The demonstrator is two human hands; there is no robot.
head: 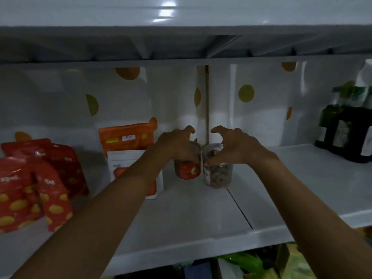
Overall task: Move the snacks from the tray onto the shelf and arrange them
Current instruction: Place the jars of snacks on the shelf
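Both hands are on the shelf [181, 214] at frame center. Left hand [177, 143] is wrapped over the top of a red can [188, 171]; right hand [234, 147] is curled around the upper part of a clear jar [218, 174]. Fingers are bent, index fingers arched up off the lids. Looks like a loose hold on each, thumbs in front, not a hard squeeze.

Can and jar stand upright, touching or nearly touching side by side, just by the seam in the shelf board.

Handling, my read:
- Can: rigid, smooth wrapper, probably a bit slick. Best grabbed round the wall near the top, as now.
- Jar: stiff clear plastic or glass, can't tell which. Filled with brown bits, so some weight. Take it by the body below the lid, not the lid alone.
- Both slide easily on the glossy shelf; nudging works for lining them up.

Orange pouch [130, 156] stands left of center; red bags [36, 184] at lower left; dark packs [346, 135] at far right, cut off by the frame edge.

Hard to see: the tray isn't in view. Lighting is dim, labels unreadable. Palms cover both lids. Stuff below the shelf is a blur.
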